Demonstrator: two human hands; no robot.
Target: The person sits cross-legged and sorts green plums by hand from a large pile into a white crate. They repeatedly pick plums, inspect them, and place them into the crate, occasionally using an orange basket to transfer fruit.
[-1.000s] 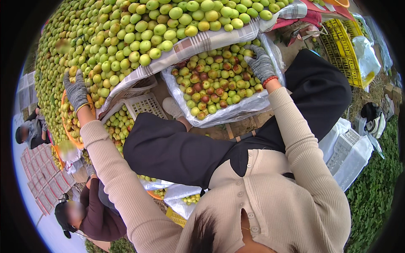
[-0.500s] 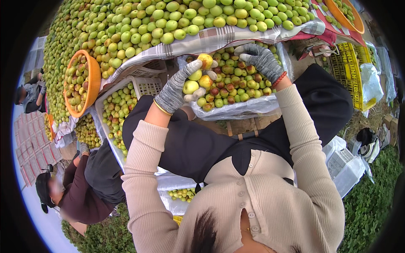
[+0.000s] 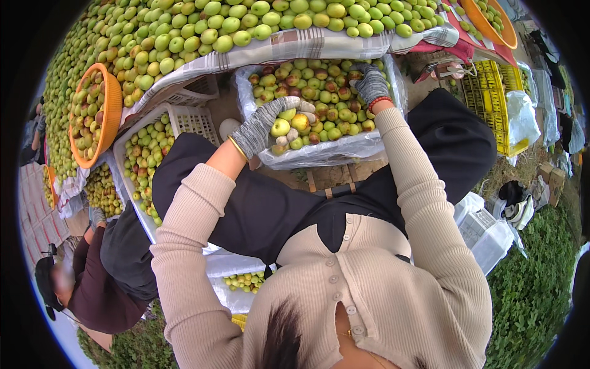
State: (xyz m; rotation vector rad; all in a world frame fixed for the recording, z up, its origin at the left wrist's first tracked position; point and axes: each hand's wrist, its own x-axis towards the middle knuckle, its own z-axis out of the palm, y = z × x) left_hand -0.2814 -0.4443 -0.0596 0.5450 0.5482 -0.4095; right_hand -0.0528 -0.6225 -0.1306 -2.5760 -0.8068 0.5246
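My left hand (image 3: pixel 270 127), in a grey knit glove with pale fingertips, is closed around several green-yellow jujubes (image 3: pixel 280 127). It hovers above the near left part of a crate lined with clear plastic (image 3: pixel 332 151). Green and reddish-brown jujubes (image 3: pixel 329 96) fill this crate. My right hand (image 3: pixel 371 84), gloved the same way, reaches down to the fruit at the crate's far right. Its fingers and thumb look apart, with jujubes between and below them; the fingertips are partly hidden.
A cloth-edged heap of jujubes (image 3: pixel 203 34) spreads beyond the crate. At left are an orange basket (image 3: pixel 110 117), a white crate (image 3: pixel 193 121) of jujubes and a co-worker (image 3: pixel 107 289). Yellow crates (image 3: pixel 491 101) stand at right.
My right hand has lowered to the jujubes at the far right of the crate. The left hand, still holding jujubes, has turned and moved in over the crate. The whole view has shifted slightly.
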